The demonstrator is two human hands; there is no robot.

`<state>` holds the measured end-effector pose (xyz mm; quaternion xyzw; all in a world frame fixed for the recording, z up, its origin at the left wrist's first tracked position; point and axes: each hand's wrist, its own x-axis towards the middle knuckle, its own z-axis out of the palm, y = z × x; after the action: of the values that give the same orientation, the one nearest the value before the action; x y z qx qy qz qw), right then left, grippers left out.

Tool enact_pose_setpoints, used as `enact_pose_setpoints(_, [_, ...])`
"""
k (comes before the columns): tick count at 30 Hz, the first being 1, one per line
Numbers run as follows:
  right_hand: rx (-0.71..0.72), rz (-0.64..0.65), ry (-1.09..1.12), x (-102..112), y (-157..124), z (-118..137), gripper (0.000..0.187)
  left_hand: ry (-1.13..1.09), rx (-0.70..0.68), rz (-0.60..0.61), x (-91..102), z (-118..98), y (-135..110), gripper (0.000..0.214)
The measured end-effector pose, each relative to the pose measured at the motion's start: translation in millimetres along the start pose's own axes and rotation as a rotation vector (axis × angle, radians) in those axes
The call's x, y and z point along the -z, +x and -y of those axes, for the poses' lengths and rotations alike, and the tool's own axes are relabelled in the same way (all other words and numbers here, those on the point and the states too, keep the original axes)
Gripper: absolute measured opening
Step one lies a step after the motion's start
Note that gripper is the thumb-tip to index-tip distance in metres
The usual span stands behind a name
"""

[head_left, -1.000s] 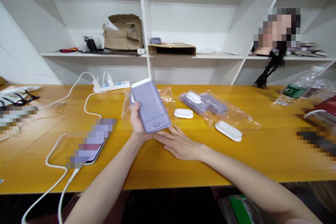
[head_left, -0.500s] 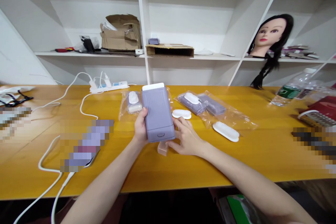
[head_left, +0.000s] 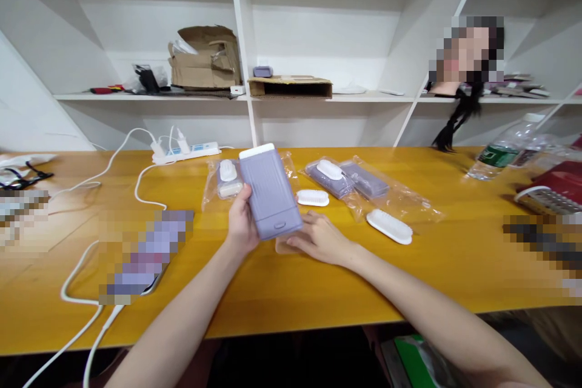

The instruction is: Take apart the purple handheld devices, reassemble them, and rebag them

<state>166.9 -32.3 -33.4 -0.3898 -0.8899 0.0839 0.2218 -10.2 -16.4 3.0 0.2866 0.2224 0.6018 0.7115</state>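
Head view: left hand (head_left: 242, 225) clenched around tilted lilac plastic case (head_left: 270, 191), held up for a look; right hand (head_left: 319, 238) open, flat on desk (head_left: 427, 279), just beside clear plastic piece (head_left: 282, 246); white brush (head_left: 390, 226) at 2 o'clock.

Two bare, slender forearms (head_left: 182, 330) run up from the bottom of the view, tapering into narrow hands (head_left: 243, 224) with long, thin fingers (head_left: 302, 241). Below the front edge of the orange-yellow wooden table (head_left: 318, 294), dim reddish-brown cloth (head_left: 204, 364) shows; garment unclear.
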Motion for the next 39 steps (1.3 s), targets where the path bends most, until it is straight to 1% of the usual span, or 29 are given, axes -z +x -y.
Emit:
enact_pose_setpoints(3, [-0.088,0.002,-0.036,-4.2,-1.1,4.3,0.031,-0.063,-0.088,-0.14,0.2,-2.2,6.4,0.032])
enact_pose_setpoints(5, [-0.113,0.01,-0.04,-4.6,-1.5,4.8,0.035,-0.093,-0.126,-0.205,2.4,-4.3,10.9,0.027])
enact_pose_setpoints(7, [-0.134,-0.001,-0.035,-2.8,-0.6,1.9,0.036,-0.12,-0.139,-0.257,5.5,-6.8,14.3,0.024])
enact_pose_setpoints(9, [-0.172,-0.054,-0.048,0.1,1.6,-5.0,0.035,-0.143,-0.12,-0.276,8.4,-9.3,15.8,0.025])
enact_pose_setpoints(11, [-0.243,-0.137,-0.109,2.8,4.4,-15.8,0.034,-0.149,-0.085,-0.287,10.0,-11.0,15.5,0.029])
enact_pose_setpoints(13, [-0.339,-0.175,-0.213,4.4,6.6,-29.2,0.039,-0.135,-0.031,-0.275,10.3,-11.1,13.7,0.034])
enact_pose_setpoints(15, [-0.434,-0.14,-0.304,4.7,7.6,-42.5,0.047,-0.105,0.02,-0.229,9.6,-9.7,11.3,0.037])
enact_pose_setpoints(18, [-0.487,-0.106,-0.339,4.4,7.3,-55.8,0.05,-0.063,0.029,-0.134,8.4,-6.2,7.8,0.036])
enact_pose_setpoints(21, [-0.495,-0.103,-0.36,5.2,6.7,-58.1,0.047,-0.079,0.032,-0.061,8.8,-2.3,6.1,0.035])
enact_pose_setpoints(25, [-0.523,-0.089,-0.381,7.2,6.8,-55.0,0.037,-0.154,0.151,0.02,14.9,4.1,7.8,0.036])
enact_pose_setpoints(28, [-0.543,-0.083,-0.377,7.5,7.4,-54.9,0.035,-0.186,0.233,0.087,20.8,7.6,9.6,0.045])
enact_pose_setpoints(30, [-0.556,-0.087,-0.365,7.3,7.8,-55.1,0.029,-0.182,0.236,0.134,22.7,7.7,10.1,0.055])
enact_pose_setpoints(31, [-0.561,-0.092,-0.355,7.3,7.8,-55.2,0.026,-0.165,0.225,0.14,22.7,7.1,10.0,0.061])
enact_pose_setpoints(33, [-0.569,-0.109,-0.327,7.7,7.9,-55.0,0.023,-0.116,0.212,0.113,21.0,5.4,9.6,0.071])
enact_pose_setpoints(34, [-0.574,-0.123,-0.309,8.5,8.0,-55.0,0.022,-0.097,0.208,0.087,19.4,4.6,9.1,0.07])
enact_pose_setpoints(36, [-0.585,-0.169,-0.265,11.6,8.3,-55.2,0.022,-0.091,0.218,0.023,15.5,4.0,8.1,0.063])
enact_pose_setpoints(39, [-0.603,-0.281,-0.176,20.9,9.6,-53.4,0.027,-0.114,0.23,-0.066,9.0,4.9,5.9,0.057])
